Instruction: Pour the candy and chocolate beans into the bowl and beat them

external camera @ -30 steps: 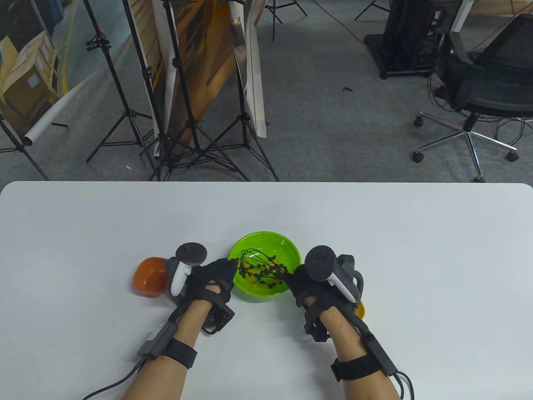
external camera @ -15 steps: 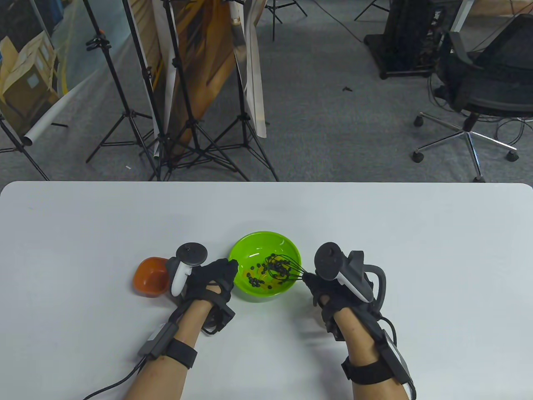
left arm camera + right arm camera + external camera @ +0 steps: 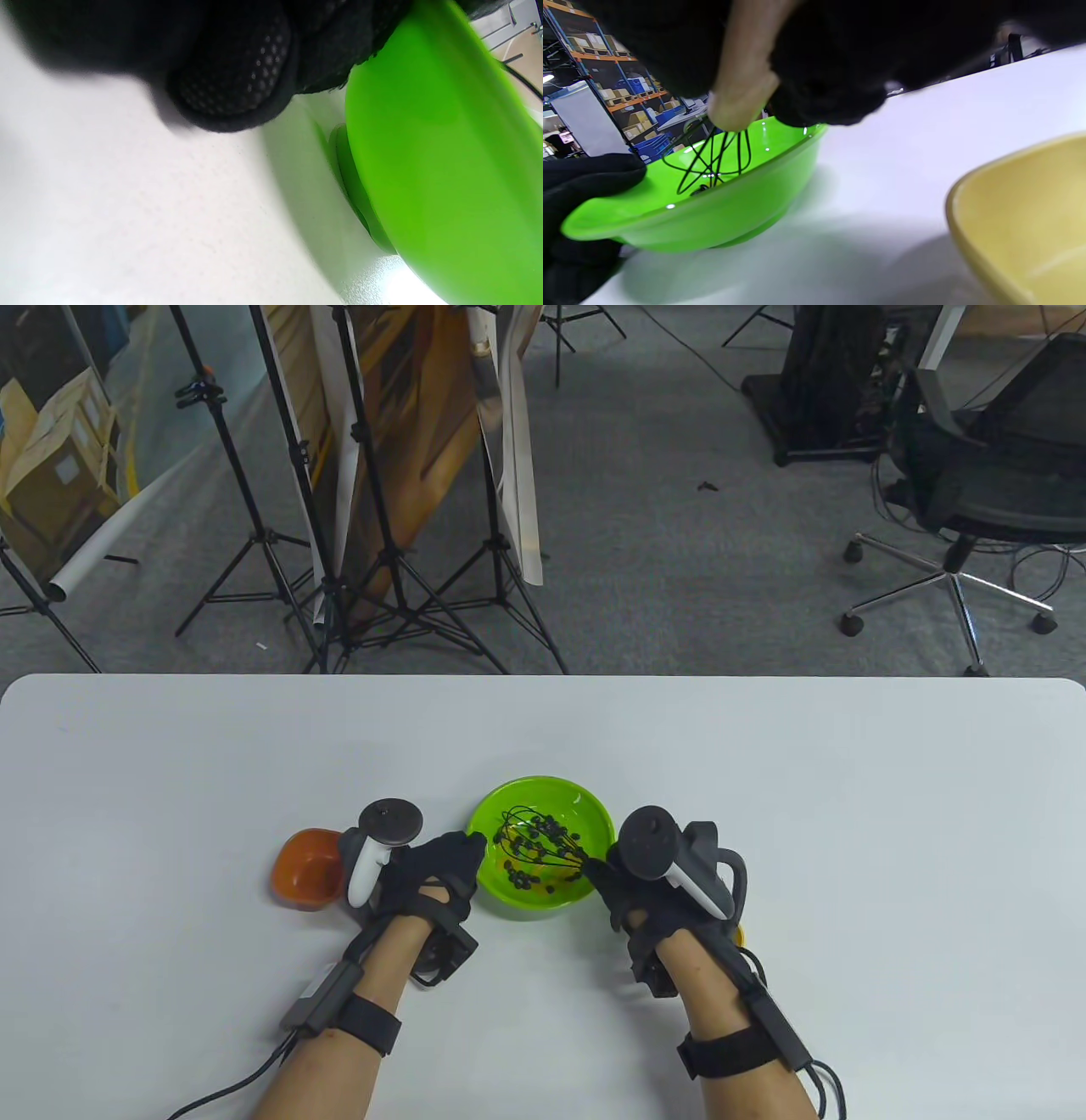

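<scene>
Bowl (image 3: 585,806): our left hand (image 3: 433,869) grips its rim against sliding; right hand (image 3: 632,891) clasps whisk (image 3: 534,848), beating beans (image 3: 519,879).

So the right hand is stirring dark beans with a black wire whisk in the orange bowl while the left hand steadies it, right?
Not quite: the whisking happens in the round bright green plastic bowl, not the orange one. The table view shows the right hand holding the black wire whisk among the dark beans there, while the left hand steadies its rim. The small orange bowl sits apart, beside the left hand.
</scene>
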Tool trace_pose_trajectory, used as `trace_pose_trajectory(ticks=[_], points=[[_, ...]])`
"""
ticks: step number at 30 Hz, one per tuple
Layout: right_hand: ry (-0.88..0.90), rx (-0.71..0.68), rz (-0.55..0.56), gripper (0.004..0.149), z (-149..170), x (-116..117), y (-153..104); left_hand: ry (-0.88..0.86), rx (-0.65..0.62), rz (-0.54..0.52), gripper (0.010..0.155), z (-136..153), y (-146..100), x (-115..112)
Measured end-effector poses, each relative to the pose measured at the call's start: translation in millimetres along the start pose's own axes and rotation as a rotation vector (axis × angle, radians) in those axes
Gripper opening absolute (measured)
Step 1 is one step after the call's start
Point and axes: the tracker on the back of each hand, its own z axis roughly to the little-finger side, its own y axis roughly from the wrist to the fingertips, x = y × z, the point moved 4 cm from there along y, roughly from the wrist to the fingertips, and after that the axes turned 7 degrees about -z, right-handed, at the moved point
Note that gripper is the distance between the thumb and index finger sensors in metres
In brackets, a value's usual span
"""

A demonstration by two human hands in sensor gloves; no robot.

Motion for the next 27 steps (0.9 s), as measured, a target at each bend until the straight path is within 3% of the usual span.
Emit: trace_pose_trajectory(ticks=[4,7,13,19,27], points=[[0.067,-0.042,-0.104,0.054,-2.2,-8.8,-9.1,0.005,0.018,-0.043,0.045,0.4,-2.4,0.9],[-0.031,-0.006,-0.101,0.053,-1.9,-21.2,-18.0,-0.006,0.017,-0.031,0.045,1.5,-0.9,0.8],[-0.058,0.098,-0.029,0.053,13.4,-38.2,-23.4,-0.004,0.01,-0.03,0.044,0.8,-1.1,0.0],[-0.065,0.198,0.052,0.055,17.7,-28.6,-16.8,-0.004,-0.005,-0.013,0.044,-0.2,-0.8,-1.5],[0.014,0.171,0.077,0.056,16.3,-7.5,-4.3,-0.001,-0.004,-0.009,0.044,-0.6,-1.0,-1.8]])
